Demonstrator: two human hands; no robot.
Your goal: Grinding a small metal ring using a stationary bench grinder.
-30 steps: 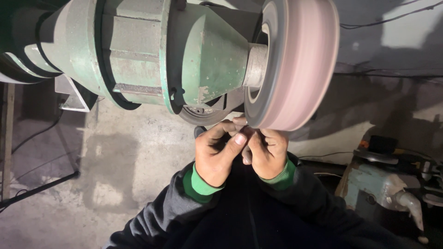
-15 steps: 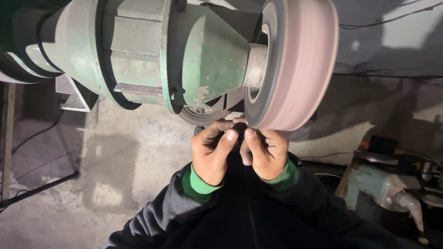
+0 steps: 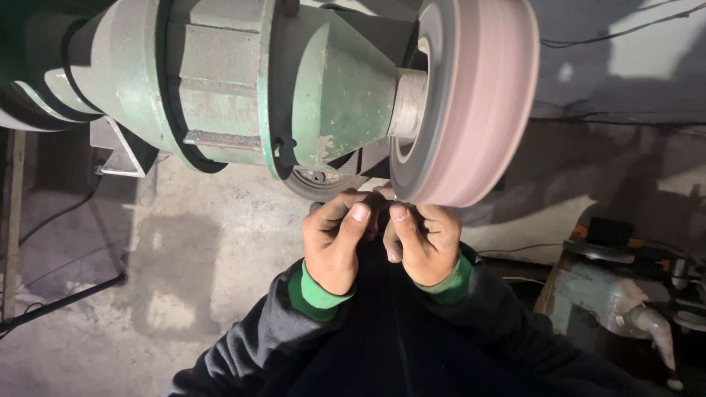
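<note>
A big pinkish grinding wheel spins on the shaft of a worn green motor housing. My left hand and my right hand are pressed together just under the wheel's lower edge. Their fingertips pinch a small workpiece that is almost wholly hidden between thumbs and fingers; its shape cannot be made out. Both wrists show green cuffs under dark grey sleeves.
A bare concrete floor lies below the machine, with a black cable running across at the left. A second pale green machine part stands at the lower right. A white sheet lies behind my right hand.
My thumbs have shifted slightly on the small piece and both hands have stayed at the wheel's lower edge. The wheel keeps spinning.
</note>
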